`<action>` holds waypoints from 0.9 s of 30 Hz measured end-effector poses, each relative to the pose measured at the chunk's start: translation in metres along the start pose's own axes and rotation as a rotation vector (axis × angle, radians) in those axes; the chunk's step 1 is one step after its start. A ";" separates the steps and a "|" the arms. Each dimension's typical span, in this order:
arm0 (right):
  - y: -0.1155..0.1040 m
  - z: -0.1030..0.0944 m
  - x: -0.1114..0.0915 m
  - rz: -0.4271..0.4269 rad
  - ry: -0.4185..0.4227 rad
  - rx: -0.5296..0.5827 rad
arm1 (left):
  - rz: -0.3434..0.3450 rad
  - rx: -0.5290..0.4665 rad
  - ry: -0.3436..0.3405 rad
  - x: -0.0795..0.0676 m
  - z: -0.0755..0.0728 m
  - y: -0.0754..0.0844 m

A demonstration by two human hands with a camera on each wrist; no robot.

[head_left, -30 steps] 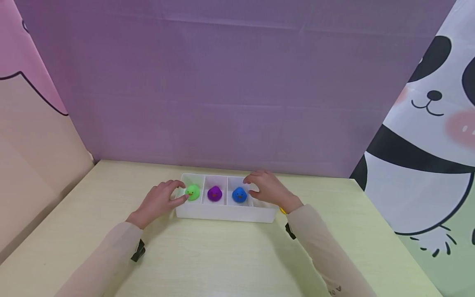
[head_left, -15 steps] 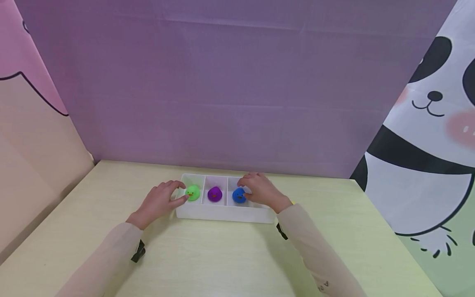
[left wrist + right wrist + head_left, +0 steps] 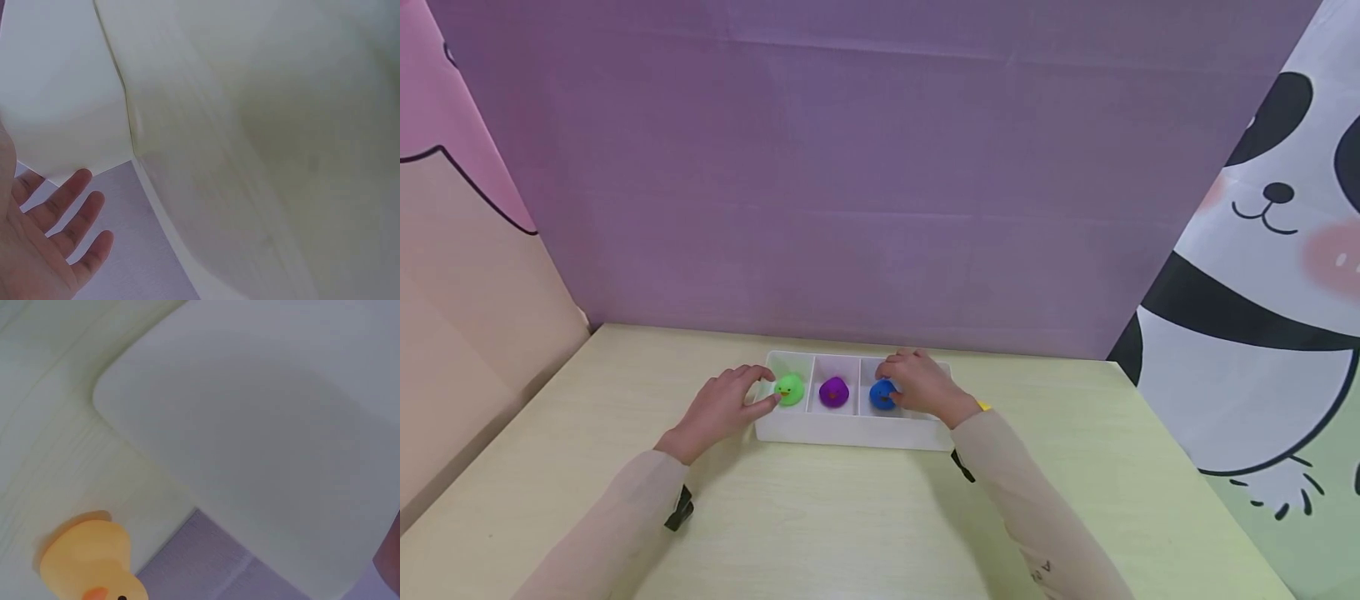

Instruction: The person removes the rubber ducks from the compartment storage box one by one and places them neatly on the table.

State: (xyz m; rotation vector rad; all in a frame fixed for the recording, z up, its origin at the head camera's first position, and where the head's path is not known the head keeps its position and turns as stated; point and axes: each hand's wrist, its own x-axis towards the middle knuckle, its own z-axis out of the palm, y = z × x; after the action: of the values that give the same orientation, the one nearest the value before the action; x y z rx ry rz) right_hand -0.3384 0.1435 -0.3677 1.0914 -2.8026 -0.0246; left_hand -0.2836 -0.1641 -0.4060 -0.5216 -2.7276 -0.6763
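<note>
Facing nearward, blue duck (image 3: 881,395) inside curled right grip (image 3: 922,387); left grip (image 3: 722,404), parted, empty, beside green duck (image 3: 790,388); tray (image 3: 853,430) lengthwise left-to-right.

A white tray (image 3: 853,432) holds a green duck (image 3: 791,389) by the left hand (image 3: 720,408) and a blue duck (image 3: 881,396) by the right hand (image 3: 926,387).

The white tray (image 3: 853,430) looked like smooth, matt plastic, and the ducks (image 3: 834,392) inside it like smooth, rubbery plastic. Beneath it, the tabletop (image 3: 820,517) showed fine wood grain; behind it, the purple backdrop (image 3: 865,183) resembled matt, creased cloth.
</note>
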 end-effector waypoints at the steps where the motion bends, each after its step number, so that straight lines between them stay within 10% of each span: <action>1: 0.000 0.000 0.000 0.002 -0.002 0.002 | -0.001 0.000 0.000 0.000 0.000 0.000; 27: -0.007 -0.001 0.002 -0.009 -0.032 -0.034 | 0.012 0.012 0.002 0.000 0.002 -0.002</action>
State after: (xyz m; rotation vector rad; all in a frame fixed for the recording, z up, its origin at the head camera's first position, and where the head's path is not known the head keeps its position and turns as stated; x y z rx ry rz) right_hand -0.3349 0.1371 -0.3665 1.1064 -2.8148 -0.0908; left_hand -0.2852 -0.1650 -0.4083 -0.5343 -2.7229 -0.6573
